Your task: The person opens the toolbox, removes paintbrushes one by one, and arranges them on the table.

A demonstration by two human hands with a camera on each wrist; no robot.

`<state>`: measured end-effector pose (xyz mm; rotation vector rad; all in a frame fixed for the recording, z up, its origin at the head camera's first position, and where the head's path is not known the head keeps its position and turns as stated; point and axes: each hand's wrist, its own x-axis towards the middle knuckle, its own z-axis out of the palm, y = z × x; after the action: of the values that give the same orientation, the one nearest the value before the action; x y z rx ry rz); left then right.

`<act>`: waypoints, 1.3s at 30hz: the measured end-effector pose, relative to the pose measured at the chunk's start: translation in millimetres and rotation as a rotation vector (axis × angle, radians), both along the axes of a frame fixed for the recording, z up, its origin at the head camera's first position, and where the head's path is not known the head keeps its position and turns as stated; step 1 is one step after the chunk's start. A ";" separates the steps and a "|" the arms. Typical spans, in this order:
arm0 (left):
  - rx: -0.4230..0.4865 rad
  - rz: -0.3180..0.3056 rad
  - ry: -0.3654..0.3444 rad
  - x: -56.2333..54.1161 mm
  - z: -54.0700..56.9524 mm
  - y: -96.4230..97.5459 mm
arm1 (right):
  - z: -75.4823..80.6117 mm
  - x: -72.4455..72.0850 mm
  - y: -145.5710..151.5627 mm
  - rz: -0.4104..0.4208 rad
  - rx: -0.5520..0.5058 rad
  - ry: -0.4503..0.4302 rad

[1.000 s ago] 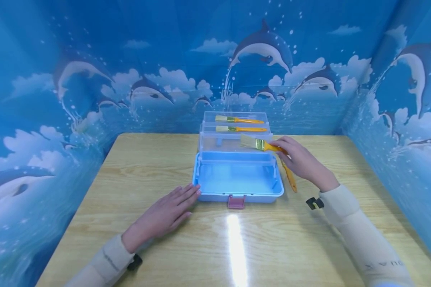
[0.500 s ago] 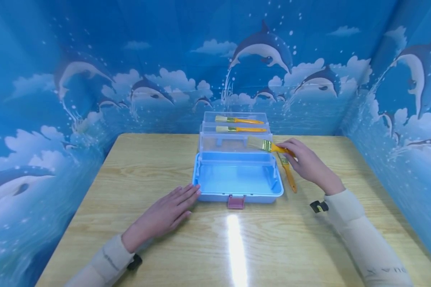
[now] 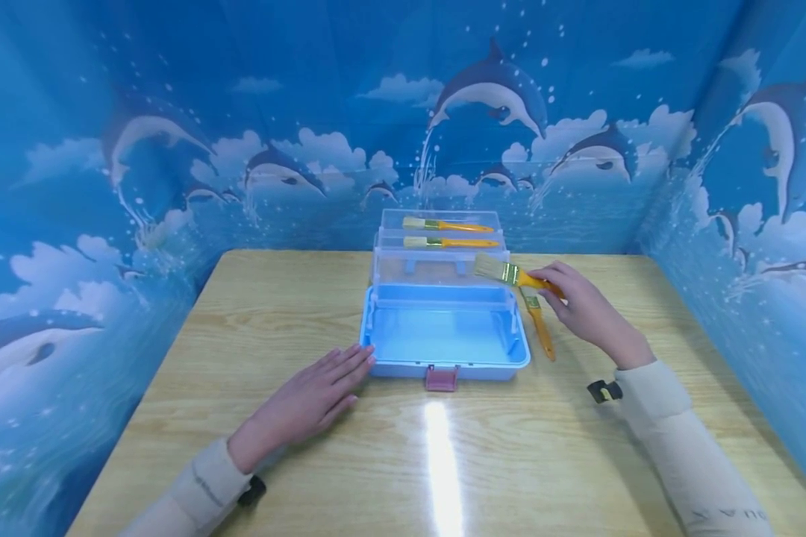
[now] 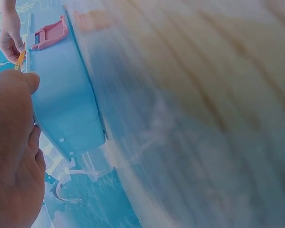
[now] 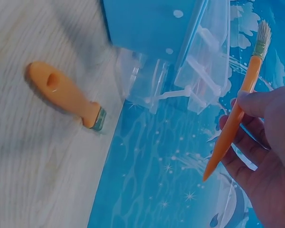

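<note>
Wide paintbrush: orange handle, metal ferrule, pale bristles. Off the desk, pinched by the handle in the right hand, bristles pointing left. Blue toolbox: open, upright on desk, pink latch front centre, clear tiers stepped up behind; left hand fingertips at front left corner. Two slimmer brushes lie on upper tiers, bristles left. Another orange-handled brush lies on desk, just right of toolbox.
</note>
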<state>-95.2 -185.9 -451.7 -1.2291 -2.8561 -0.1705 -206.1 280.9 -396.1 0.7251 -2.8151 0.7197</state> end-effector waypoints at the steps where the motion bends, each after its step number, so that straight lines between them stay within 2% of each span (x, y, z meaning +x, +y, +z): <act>1: 0.002 0.000 -0.001 0.1 -0.2 0.1 | -0.9 0.0 1.2 -0.003 0.001 0.003; 17: 0.005 0.005 -0.016 1.7 -0.6 0.6 | -14.5 7.3 18.4 -0.032 -0.008 0.022; 26: 0.008 0.009 -0.022 1.6 0.4 1.0 | -20.6 9.0 27.2 -0.025 -0.011 0.061; 32: 0.006 0.004 -0.007 1.2 -0.6 0.2 | -23.0 9.8 32.8 -0.026 -0.020 0.030; 39: -0.003 0.009 -0.014 -0.7 -1.5 -0.2 | -22.7 12.0 38.3 -0.049 -0.055 -0.069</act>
<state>-95.9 -186.1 -453.3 -1.2197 -2.8747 -0.1750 -194.1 319.3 -418.8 0.6325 -2.8508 0.8253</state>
